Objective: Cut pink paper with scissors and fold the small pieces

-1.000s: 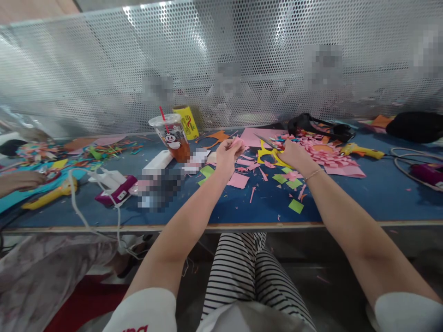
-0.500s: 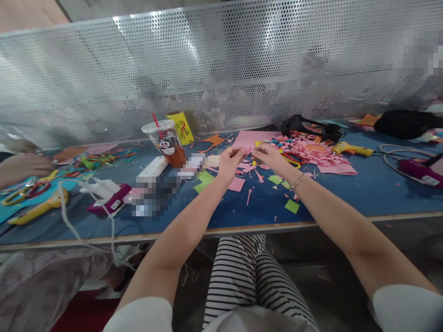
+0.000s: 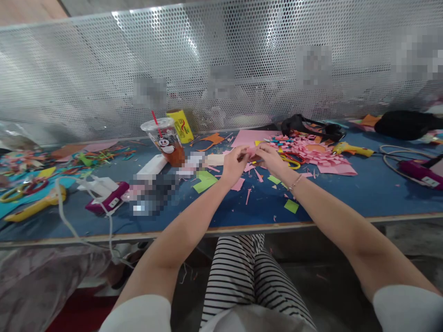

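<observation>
Cup (image 3: 165,140), scissors (image 3: 290,160) flank hands – pink scraps (image 3: 318,154) beyond.

Small pink paper piece (image 3: 251,151), pinched at both ends between fingertips of left hand (image 3: 235,163) and right hand (image 3: 272,157), held above blue tabletop amid scattered paper scraps.
</observation>
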The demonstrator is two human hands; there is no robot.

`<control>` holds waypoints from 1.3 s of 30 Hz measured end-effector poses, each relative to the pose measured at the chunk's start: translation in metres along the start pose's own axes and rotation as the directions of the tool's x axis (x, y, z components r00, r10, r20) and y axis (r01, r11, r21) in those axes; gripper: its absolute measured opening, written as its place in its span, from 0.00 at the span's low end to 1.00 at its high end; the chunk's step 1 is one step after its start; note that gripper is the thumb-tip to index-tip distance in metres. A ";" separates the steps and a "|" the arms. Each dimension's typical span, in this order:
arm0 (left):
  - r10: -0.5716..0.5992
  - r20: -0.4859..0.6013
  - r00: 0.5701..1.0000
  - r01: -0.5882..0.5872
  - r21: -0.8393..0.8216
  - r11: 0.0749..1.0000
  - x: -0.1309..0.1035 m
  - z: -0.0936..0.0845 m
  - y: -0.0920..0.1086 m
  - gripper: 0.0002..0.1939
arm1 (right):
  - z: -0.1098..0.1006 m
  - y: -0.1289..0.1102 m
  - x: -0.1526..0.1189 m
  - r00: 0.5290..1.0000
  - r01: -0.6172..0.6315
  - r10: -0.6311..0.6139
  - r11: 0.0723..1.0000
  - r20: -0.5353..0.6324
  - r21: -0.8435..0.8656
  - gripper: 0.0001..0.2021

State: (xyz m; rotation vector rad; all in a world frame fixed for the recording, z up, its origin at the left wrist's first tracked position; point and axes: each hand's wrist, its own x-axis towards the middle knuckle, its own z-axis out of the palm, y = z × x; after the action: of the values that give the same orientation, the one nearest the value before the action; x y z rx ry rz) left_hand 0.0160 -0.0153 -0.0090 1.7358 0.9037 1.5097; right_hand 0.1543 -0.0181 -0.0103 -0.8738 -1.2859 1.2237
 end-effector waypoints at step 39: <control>-0.304 0.158 0.940 0.342 -0.406 0.847 0.009 -0.008 -0.005 0.05 | -0.006 -0.002 0.004 0.999 0.001 0.002 0.996 -0.034 0.088 0.05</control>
State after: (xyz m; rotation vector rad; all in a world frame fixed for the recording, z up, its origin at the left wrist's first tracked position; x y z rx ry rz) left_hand 0.0086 -0.0046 -0.0077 1.2470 0.7082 1.2775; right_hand 0.1605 -0.0140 -0.0086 -0.8287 -1.1954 1.2511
